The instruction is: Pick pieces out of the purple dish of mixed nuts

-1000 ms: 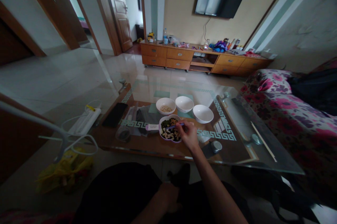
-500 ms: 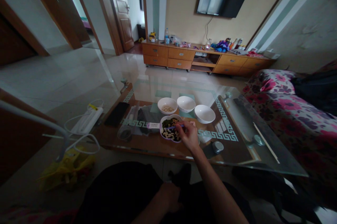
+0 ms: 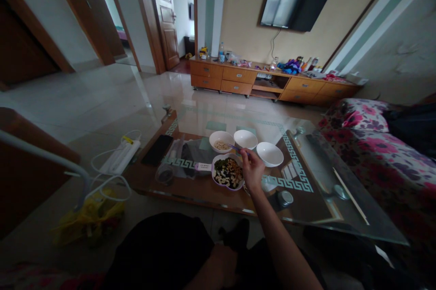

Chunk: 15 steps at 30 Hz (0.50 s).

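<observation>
My right hand (image 3: 252,169) is closed around a slim purple utensil (image 3: 235,147), whose kind I cannot make out. Its far end reaches over the rim of the left white bowl (image 3: 221,135), where pale bits, like nuts or seeds, lie at the bottom. Below that bowl stands a scalloped purple-rimmed dish (image 3: 227,186) with separate heaps of green, brown, dark and pale pieces. Two more white bowls, the middle one (image 3: 245,138) and the right one (image 3: 270,154), show nothing inside. My left hand (image 3: 223,262) is low by my lap in shadow, its fingers not distinguishable.
The glass coffee table (image 3: 197,197) carries a labelled strip (image 3: 203,167), a dark flat object (image 3: 157,149), a small round container (image 3: 165,174), a silver-lidded jar (image 3: 285,198) and a thin stick (image 3: 350,196). A power strip (image 3: 121,157) with cables lies left. A floral sofa (image 3: 371,145) stands right.
My right hand has moved up from the scalloped dish, bringing the purple utensil's end to the left white bowl. The view has shifted slightly.
</observation>
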Each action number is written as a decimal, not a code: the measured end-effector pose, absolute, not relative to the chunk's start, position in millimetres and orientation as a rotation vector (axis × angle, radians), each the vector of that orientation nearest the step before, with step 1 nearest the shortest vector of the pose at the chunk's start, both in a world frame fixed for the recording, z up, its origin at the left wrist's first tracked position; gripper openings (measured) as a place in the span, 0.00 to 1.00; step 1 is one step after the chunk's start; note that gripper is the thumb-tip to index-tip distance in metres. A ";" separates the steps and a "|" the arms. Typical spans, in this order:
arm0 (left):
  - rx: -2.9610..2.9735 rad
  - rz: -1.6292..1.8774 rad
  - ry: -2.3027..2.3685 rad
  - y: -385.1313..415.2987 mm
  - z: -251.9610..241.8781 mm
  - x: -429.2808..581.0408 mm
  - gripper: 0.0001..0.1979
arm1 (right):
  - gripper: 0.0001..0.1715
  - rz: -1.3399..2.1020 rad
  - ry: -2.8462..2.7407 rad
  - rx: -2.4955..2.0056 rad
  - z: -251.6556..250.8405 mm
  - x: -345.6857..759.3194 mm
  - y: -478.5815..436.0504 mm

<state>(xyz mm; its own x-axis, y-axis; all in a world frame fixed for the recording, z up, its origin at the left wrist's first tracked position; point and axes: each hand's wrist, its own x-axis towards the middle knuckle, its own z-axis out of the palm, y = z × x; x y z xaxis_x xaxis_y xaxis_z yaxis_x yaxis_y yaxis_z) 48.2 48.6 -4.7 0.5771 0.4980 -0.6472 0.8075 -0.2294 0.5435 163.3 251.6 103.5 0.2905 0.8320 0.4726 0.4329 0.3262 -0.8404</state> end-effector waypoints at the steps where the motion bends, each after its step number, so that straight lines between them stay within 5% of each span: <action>1: 1.896 -0.434 1.068 47.9 -4.1 48.2 0.22 | 0.25 0.396 -1.320 -1.290 103.2 164.5 250.6; 15: 1.913 -0.558 1.065 52.7 6.2 47.5 0.26 | 0.16 0.080 -1.712 -1.196 112.4 201.1 219.8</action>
